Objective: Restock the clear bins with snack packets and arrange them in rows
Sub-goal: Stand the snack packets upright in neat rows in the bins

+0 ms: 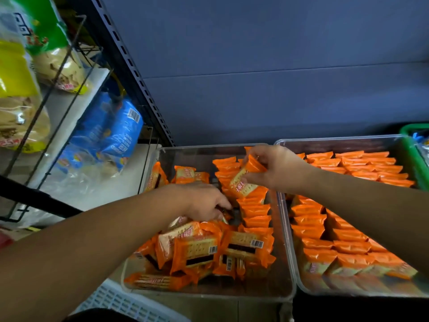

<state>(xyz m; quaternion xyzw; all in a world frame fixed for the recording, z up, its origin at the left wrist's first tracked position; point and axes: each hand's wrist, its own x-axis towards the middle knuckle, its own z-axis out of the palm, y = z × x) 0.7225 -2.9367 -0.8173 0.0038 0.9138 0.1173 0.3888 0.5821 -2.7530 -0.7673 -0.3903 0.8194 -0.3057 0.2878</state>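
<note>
The held packet (246,180), orange with a cracker printed on it, hangs tilted just below and to the left of the right grip (276,168), pinched at its upper end between thumb and fingers. Directly beneath it stands the single row (255,212) of upright packets, along the wall of the left bin (209,147) nearest that grip. Left of the row, the left grip (204,201) reaches down, fingers curled, into the loose pile (209,249); I cannot tell whether it holds anything. Beyond the right grip's wrist, the right bin (336,137) looks finished, packed with several neat rows. By my reading, roughly half the work is done: the pile has yet to be stood into further rows across the left bin
</note>
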